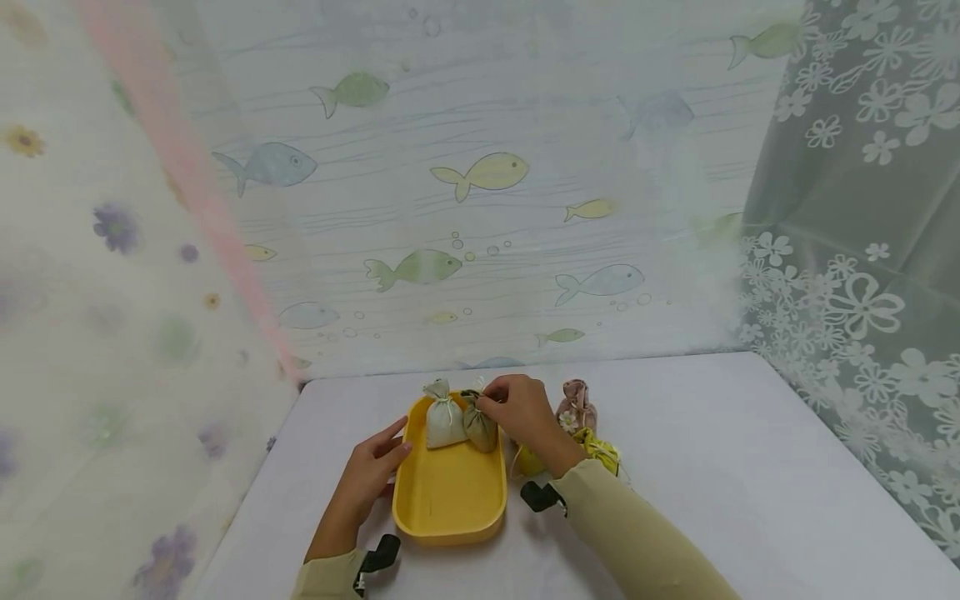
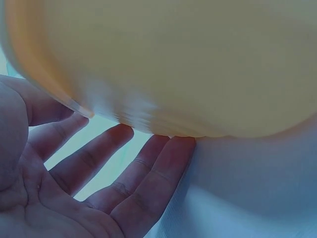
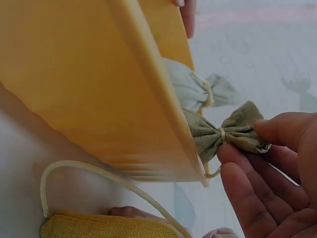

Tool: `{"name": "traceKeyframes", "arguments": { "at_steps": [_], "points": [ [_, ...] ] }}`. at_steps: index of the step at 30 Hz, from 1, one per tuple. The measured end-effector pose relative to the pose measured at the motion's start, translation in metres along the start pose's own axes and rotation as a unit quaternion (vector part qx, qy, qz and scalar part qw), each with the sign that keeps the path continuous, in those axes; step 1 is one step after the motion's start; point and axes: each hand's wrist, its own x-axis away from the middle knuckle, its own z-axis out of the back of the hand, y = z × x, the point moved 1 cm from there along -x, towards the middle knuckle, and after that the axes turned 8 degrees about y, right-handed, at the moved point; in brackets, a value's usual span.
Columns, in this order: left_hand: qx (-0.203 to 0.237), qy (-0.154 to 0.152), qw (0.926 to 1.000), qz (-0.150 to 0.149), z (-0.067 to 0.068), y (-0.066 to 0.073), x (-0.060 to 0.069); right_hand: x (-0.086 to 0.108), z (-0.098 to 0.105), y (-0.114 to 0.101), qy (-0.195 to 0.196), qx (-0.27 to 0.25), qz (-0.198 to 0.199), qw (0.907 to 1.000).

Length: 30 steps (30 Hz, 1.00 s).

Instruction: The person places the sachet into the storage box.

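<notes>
A yellow tray [image 1: 450, 500] holds two small drawstring pouches at its far end: a pale grey-white one [image 1: 446, 422] on the left and an olive one [image 1: 480, 427] leaning beside it. My right hand [image 1: 525, 417] pinches the gathered top of the olive pouch; in the right wrist view the thumb and fingers [image 3: 285, 129] are at its tied neck [image 3: 222, 135]. At the tray's left side, my left hand [image 1: 369, 475] touches the wall with fingers spread; the left wrist view shows these fingertips along the tray's outer side [image 2: 148, 111].
Right of the tray, partly behind my right forearm, lie a yellow pouch [image 1: 602, 451] and a pinkish-brown pouch [image 1: 576, 407] with a flower. A white cloth covers the table [image 1: 697, 467]. Fish-patterned fabric [image 1: 495, 250] hangs behind, with flowered curtains at both sides.
</notes>
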Motion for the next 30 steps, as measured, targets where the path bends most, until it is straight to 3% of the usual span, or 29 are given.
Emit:
{"name": "traceKeyframes", "arguments": {
  "at_steps": [7, 14, 23, 30],
  "points": [
    [-0.001, 0.003, 1.0, 0.003, -0.001, -0.002, 0.009, 0.007, 0.005, -0.001, 0.004, -0.017, -0.006, 0.9998],
    [-0.01, 0.013, 0.9998, 0.01, 0.005, -0.004, 0.019, 0.014, 0.01, -0.001, 0.015, -0.002, 0.004, 0.9999],
    [-0.002, 0.017, 0.9997, 0.015, -0.002, 0.0, 0.025, 0.026, 0.03, 0.002, 0.05, 0.024, 0.025, 0.9982],
    [0.005, 0.016, 0.9997, 0.017, -0.003, 0.002, 0.027, 0.042, 0.046, 0.004, 0.052, 0.04, 0.03, 0.9974]
  ]
}}
